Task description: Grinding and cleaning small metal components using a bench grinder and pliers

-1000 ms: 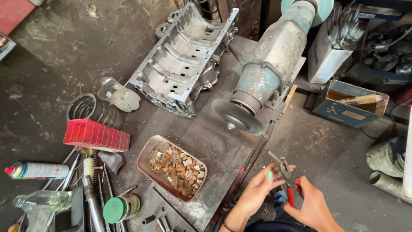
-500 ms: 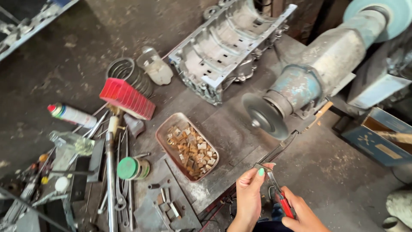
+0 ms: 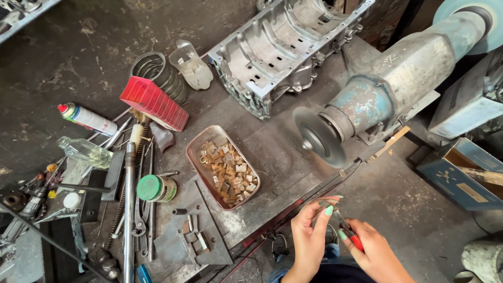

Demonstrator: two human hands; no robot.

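Observation:
My right hand [image 3: 373, 250] grips a pair of red-handled pliers [image 3: 348, 230] at the bottom of the view, jaws pointing up-left. My left hand [image 3: 309, 233] pinches something small at the plier jaws with its fingertips; what it is I cannot make out. Both hands hover just off the front edge of the metal workbench [image 3: 277, 157]. Just above them is the grey disc [image 3: 318, 137] of a blue bench grinder [image 3: 398, 78]. To the left, an oval metal tray [image 3: 195, 149] holds several small brown metal pieces.
A grey engine block casting [image 3: 283, 47] lies at the bench's back. Left side: a red box [image 3: 153, 102], coiled spring [image 3: 149, 68], spray can [image 3: 86, 118], green-lidded tin [image 3: 154, 187], long wrenches [image 3: 129, 209] and loose tools. A blue box [image 3: 461, 173] stands on the floor at right.
The view has swung right and closer to the bench. My hands stay together on the pliers, shifted slightly toward the bench edge beneath the grinder disc.

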